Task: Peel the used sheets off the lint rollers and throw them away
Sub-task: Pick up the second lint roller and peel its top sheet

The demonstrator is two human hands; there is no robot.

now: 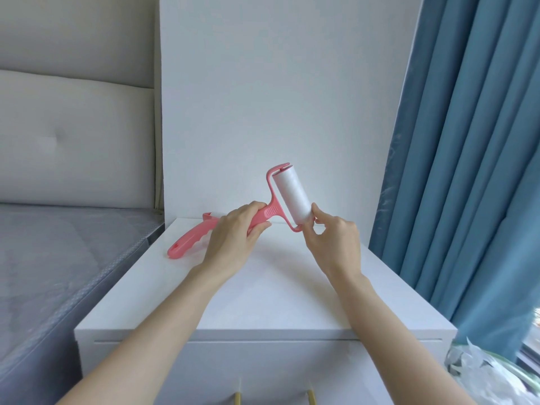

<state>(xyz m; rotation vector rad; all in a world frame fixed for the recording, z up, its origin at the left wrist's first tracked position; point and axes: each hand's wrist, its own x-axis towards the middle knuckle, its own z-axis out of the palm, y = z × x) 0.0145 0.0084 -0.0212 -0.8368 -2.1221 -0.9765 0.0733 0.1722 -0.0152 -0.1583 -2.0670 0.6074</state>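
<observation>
My left hand (233,232) grips the pink handle of a lint roller (290,195), holding it up above the white cabinet top (263,287). Its white sticky roll stands nearly upright in a pink frame. My right hand (330,238) pinches the lower end of the roll with thumb and fingertips. A second pink lint roller (190,239) lies on the cabinet top at the back left, its roll end mostly hidden behind my left hand.
A grey mattress (58,258) and padded headboard stand to the left of the cabinet. Blue curtains (467,171) hang on the right. A bin lined with a clear plastic bag (482,375) sits at the lower right. A white wall stands behind.
</observation>
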